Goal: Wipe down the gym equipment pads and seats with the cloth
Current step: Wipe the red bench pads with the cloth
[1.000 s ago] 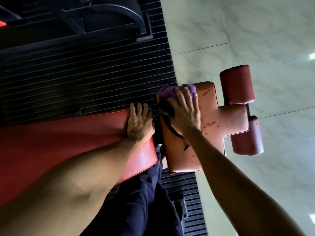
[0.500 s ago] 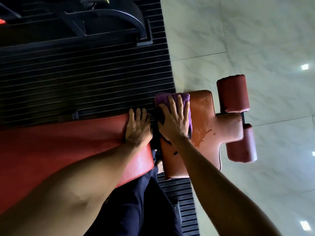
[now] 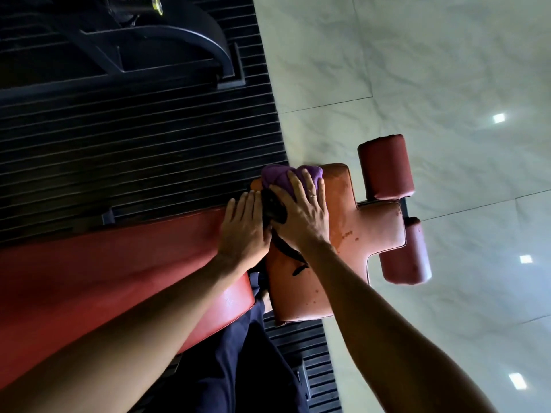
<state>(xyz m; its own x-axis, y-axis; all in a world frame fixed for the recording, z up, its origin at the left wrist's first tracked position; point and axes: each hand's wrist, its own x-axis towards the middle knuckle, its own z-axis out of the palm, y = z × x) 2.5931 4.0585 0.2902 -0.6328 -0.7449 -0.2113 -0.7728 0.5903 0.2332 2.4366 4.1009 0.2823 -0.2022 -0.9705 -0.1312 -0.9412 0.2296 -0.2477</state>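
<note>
Where the purple cloth (image 3: 275,175) sits bunched on the far corner of the worn orange-red seat pad (image 3: 366,231), the right hand (image 3: 301,216) presses it down, its grip spread with straight fingers over the fabric, and a black strap (image 3: 272,211) trails from under the palm. Just beside it the left hand (image 3: 243,234) rests flat, grip apart, on the end of the long red back pad (image 3: 104,278). Two red roller pads (image 3: 386,168) flank the seat's narrow end, over a black ribbed mat (image 3: 134,150) and pale marble floor tiles (image 3: 432,70).
</note>
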